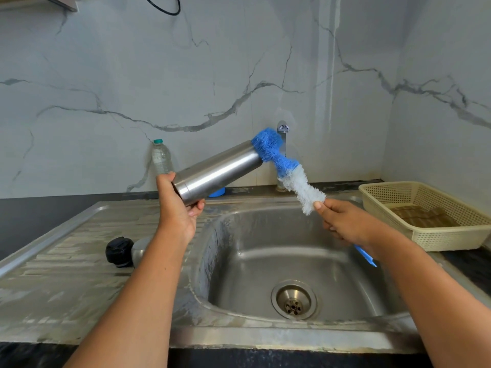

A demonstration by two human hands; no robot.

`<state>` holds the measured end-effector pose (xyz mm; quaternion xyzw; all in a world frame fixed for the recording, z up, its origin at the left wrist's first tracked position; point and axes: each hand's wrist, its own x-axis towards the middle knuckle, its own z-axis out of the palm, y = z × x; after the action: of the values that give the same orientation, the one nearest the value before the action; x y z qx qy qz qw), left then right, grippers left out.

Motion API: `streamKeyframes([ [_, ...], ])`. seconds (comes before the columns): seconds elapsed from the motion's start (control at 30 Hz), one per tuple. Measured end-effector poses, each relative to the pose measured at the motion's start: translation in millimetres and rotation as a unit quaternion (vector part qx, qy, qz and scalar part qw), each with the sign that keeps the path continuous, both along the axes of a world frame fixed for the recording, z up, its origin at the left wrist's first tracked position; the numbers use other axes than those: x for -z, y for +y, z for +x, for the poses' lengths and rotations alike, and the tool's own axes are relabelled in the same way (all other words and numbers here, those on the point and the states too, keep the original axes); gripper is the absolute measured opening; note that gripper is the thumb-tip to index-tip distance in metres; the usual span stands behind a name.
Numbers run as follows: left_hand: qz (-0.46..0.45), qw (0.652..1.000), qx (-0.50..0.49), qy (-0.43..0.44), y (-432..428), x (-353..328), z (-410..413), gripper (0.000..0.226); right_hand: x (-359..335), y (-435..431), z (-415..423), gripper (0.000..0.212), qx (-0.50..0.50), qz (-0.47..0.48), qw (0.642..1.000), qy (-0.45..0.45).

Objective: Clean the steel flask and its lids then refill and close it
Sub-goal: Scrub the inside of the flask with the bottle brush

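Curled round the base of the steel flask (220, 171), the left hand (178, 213) holds it tilted at frame centre above the sink (279, 245), while the right hand (345, 224) grips the bottle brush (287, 166) below its white bristles, blue tuft at the flask's mouth. Scrubbing well likely means lining brush with flask before pushing in and twisting; the black lid (119, 251) lies lower left.
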<state>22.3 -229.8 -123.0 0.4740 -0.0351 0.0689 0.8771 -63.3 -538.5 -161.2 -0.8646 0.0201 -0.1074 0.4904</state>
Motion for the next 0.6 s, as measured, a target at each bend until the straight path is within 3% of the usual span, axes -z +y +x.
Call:
streamKeyframes([
  [0.13, 0.021, 1.000, 0.019, -0.011, -8.2, 0.1, -1.3, 0.036, 3.1, 2.5, 5.6, 0.038, 0.032, 0.019, 0.999, -0.007],
  [0.3, -0.014, 1.000, -0.003, 0.023, -1.7, 2.1, 2.3, 0.039, 1.2, -2.2, -0.7, 0.031, -0.033, 0.080, 0.996, 0.023],
  [0.6, 0.048, 0.997, 0.039, 0.043, -16.3, 4.9, -3.3, 0.038, -3.7, 13.2, 4.2, 0.040, 0.073, 0.003, 0.985, -0.158],
])
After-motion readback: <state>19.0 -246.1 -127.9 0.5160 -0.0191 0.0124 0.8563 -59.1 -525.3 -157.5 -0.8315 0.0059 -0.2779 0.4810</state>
